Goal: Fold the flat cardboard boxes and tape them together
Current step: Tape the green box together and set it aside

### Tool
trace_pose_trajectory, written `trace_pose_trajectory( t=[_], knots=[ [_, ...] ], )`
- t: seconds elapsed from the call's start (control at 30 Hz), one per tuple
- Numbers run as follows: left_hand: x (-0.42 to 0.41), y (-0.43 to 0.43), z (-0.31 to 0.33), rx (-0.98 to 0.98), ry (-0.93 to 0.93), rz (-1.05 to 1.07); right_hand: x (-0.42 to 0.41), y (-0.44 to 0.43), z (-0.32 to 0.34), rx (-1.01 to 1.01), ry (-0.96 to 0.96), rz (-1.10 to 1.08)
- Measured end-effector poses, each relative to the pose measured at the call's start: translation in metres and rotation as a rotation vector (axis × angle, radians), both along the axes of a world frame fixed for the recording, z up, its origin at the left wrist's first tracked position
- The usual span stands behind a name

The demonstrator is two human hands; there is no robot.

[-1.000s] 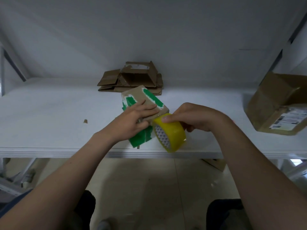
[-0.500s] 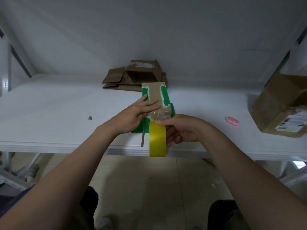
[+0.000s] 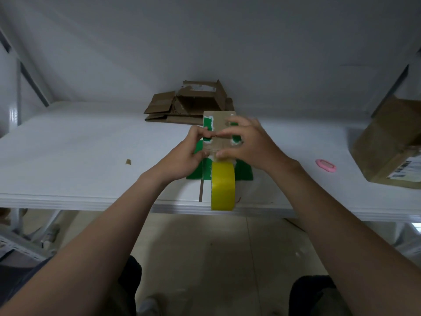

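Observation:
A small brown cardboard box [image 3: 218, 119] with green tape patches is held upright over the white table [image 3: 79, 156]. My left hand [image 3: 189, 153] grips its left side with curled fingers. My right hand [image 3: 250, 144] lies spread over the box's front, fingers pressing on it and thumb on the tape at its lower edge. A yellow tape roll [image 3: 222, 188] hangs edge-on below the box at the table's front edge, with neither hand on it. Green flaps [image 3: 243, 172] show under the hands.
A pile of flattened brown cardboard [image 3: 189, 103] lies at the back of the table. A larger labelled cardboard box [image 3: 387, 142] stands at the right, with a small pink object [image 3: 325, 165] beside it. A cardboard scrap [image 3: 128, 161] lies at the left.
My right hand has let go of the tape roll and moved up onto the box front. The roll now hangs free. My left hand stays on the box's left side.

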State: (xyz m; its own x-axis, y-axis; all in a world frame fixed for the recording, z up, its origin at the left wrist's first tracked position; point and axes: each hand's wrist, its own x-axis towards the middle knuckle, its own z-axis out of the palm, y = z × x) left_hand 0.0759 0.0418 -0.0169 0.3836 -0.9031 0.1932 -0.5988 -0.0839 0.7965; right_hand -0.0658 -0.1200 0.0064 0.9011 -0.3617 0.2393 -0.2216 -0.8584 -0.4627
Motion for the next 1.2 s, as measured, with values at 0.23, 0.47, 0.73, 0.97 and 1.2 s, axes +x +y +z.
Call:
trace_pose_trajectory(
  t=[0.23,0.47,0.73,0.97,1.2],
  knots=[
    [-0.032,0.000,0.015,0.110,-0.032,0.462,0.008,-0.007,-0.019,-0.020,-0.013,0.009],
    [-0.078,-0.001,0.017,0.169,0.797,0.244,0.007,-0.003,-0.021,-0.089,-0.042,0.007],
    [-0.066,0.005,0.021,0.379,0.930,0.180,0.008,-0.003,-0.020,-0.098,-0.060,0.003],
    [-0.065,0.003,0.020,0.361,0.928,0.163,0.005,-0.004,-0.023,-0.146,-0.059,0.002],
    [-0.073,0.007,0.031,0.341,0.951,0.167,-0.001,0.005,-0.015,-0.146,-0.064,0.001]
  ],
)
